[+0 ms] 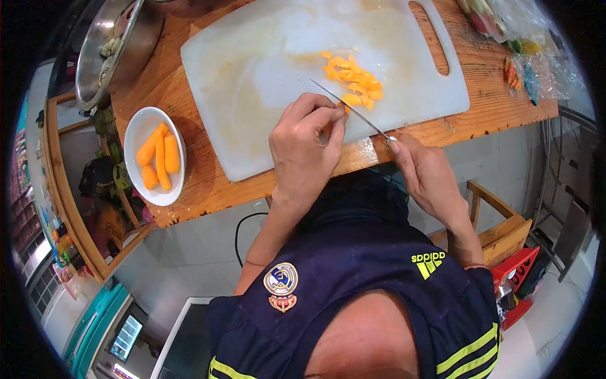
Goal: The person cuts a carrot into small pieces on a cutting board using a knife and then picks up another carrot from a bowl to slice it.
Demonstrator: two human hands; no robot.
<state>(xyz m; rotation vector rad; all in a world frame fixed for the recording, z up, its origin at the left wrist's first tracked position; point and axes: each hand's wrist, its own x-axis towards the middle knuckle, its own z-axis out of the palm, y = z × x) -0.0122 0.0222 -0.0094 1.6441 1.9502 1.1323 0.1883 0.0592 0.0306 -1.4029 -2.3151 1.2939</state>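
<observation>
On the white cutting board (252,82) lies a loose pile of cut orange carrot pieces (356,79). My right hand (429,174) is closed round the handle of a knife (353,110), whose thin blade points up and left over the board. Beside the blade, my left hand (309,139) is closed with its fingertips on a piece of carrot at the board's near side; the fingers hide most of that piece. To the left, a white bowl (130,145) holds several peeled carrots (162,155).
A metal basin (88,76) with something pale in it stands at the upper left. Clear plastic bags (549,69) with vegetables lie at the wooden table's (505,117) right end. A wooden stool (505,234) and a red crate (521,271) are below the table.
</observation>
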